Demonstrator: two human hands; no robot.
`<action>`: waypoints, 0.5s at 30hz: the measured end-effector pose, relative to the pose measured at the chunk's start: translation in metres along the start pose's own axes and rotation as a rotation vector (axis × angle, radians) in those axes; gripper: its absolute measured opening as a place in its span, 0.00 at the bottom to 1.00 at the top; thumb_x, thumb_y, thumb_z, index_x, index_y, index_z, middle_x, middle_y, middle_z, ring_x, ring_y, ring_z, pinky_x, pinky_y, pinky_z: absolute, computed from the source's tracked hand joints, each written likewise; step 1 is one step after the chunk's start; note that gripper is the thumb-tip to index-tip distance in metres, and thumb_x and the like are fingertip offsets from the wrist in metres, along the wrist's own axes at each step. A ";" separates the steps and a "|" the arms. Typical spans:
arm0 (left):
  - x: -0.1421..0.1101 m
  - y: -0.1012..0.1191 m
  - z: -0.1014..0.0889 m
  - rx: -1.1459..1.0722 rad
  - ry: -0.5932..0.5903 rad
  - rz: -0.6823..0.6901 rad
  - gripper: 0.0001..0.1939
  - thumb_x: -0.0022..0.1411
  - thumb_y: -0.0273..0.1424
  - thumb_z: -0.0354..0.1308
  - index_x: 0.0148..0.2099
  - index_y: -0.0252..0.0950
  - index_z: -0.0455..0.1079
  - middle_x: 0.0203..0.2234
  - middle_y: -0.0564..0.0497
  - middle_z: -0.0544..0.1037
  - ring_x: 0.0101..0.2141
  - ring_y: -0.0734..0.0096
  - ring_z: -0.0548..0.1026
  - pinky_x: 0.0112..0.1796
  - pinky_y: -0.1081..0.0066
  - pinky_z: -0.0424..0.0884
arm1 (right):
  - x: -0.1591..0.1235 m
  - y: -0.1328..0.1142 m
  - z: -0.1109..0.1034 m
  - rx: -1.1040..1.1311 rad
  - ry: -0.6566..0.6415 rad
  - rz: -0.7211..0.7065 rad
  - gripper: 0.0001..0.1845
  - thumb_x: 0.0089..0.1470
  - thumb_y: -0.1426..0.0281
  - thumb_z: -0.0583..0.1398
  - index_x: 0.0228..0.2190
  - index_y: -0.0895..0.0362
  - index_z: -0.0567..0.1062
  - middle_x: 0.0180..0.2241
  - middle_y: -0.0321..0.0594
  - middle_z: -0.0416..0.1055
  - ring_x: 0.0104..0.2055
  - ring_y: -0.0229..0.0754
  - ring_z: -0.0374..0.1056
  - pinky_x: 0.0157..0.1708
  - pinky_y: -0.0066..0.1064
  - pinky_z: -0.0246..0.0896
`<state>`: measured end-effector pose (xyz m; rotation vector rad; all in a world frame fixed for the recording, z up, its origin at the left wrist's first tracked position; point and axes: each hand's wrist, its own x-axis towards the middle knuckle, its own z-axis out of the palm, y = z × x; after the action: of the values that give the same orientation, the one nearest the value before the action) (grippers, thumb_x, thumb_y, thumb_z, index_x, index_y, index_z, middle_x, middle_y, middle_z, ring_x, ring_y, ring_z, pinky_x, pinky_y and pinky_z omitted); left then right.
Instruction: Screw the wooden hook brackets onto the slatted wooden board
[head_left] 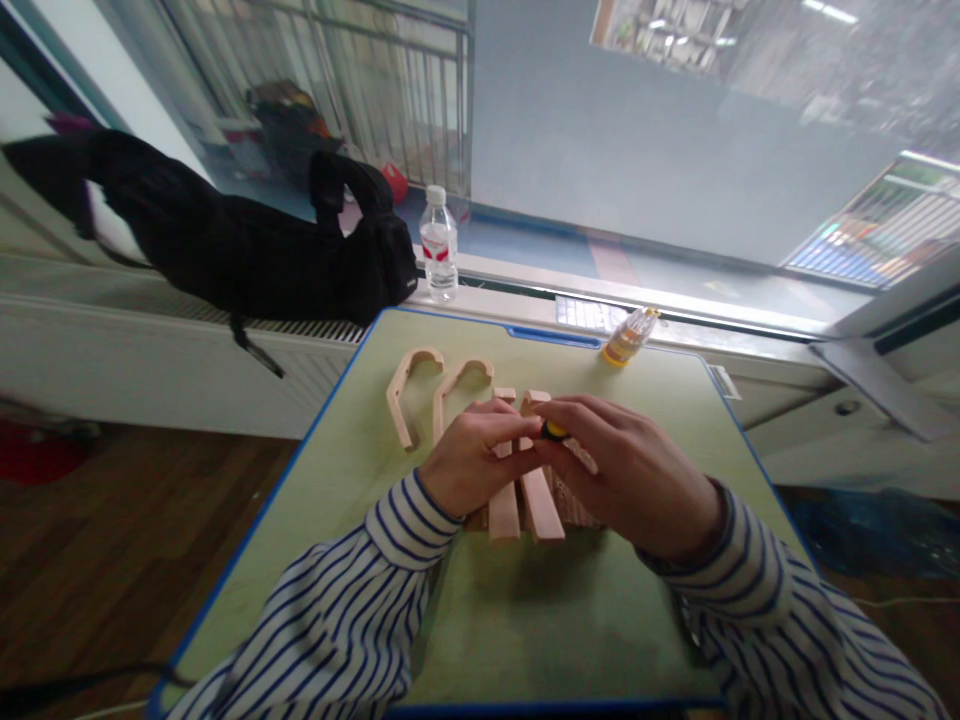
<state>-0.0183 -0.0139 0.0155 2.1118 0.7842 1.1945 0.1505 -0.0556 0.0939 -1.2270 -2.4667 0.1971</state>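
My right hand (pixel 637 465) is closed around a small black-and-yellow object (pixel 555 430), only its rounded end showing between thumb and fingers. My left hand (pixel 469 455) meets it from the other side, thumb and fingertips pinched together; whatever they pinch is hidden. Beneath both hands lie two pale wooden strips, a left strip (pixel 504 512) and a right strip (pixel 541 500), side by side on a brown textured block (pixel 577 505) that my right hand partly covers. To the left, a hook-shaped wooden piece (pixel 403 395) and a second hooked piece (pixel 448 385) rest on the table.
The pale green table (pixel 510 640) has a blue edge. Near its far right side leans a clear bottle with yellow contents (pixel 630 337). A water bottle (pixel 439 245) and a black bag (pixel 262 250) sit on the window ledge beyond.
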 end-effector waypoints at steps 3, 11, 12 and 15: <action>0.002 0.000 -0.001 -0.005 -0.012 0.023 0.09 0.56 0.35 0.61 0.37 0.35 0.75 0.28 0.49 0.76 0.32 0.69 0.73 0.36 0.69 0.69 | 0.001 0.003 -0.007 -0.010 -0.050 -0.057 0.18 0.59 0.71 0.52 0.51 0.57 0.64 0.50 0.40 0.67 0.48 0.40 0.65 0.47 0.33 0.62; 0.002 -0.002 -0.001 -0.057 -0.078 0.031 0.10 0.58 0.34 0.59 0.39 0.34 0.75 0.30 0.47 0.77 0.34 0.68 0.73 0.38 0.68 0.69 | 0.000 0.006 -0.004 0.012 0.000 -0.078 0.11 0.60 0.71 0.52 0.43 0.57 0.69 0.44 0.40 0.71 0.44 0.38 0.67 0.45 0.30 0.63; 0.002 -0.003 -0.001 -0.066 -0.088 0.032 0.10 0.58 0.34 0.59 0.39 0.34 0.75 0.30 0.47 0.77 0.34 0.68 0.73 0.38 0.68 0.69 | 0.000 0.006 -0.002 0.016 0.011 -0.074 0.11 0.60 0.71 0.52 0.43 0.58 0.69 0.44 0.40 0.71 0.44 0.37 0.67 0.45 0.30 0.63; 0.004 -0.006 -0.002 -0.091 -0.125 0.029 0.08 0.58 0.33 0.59 0.38 0.34 0.75 0.31 0.47 0.77 0.35 0.68 0.73 0.39 0.68 0.68 | -0.002 0.005 0.002 0.015 0.050 -0.049 0.10 0.60 0.70 0.52 0.42 0.59 0.70 0.42 0.41 0.72 0.41 0.37 0.68 0.42 0.30 0.64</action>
<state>-0.0194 -0.0073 0.0140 2.1069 0.6337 1.0808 0.1547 -0.0536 0.0905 -1.1497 -2.4451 0.1695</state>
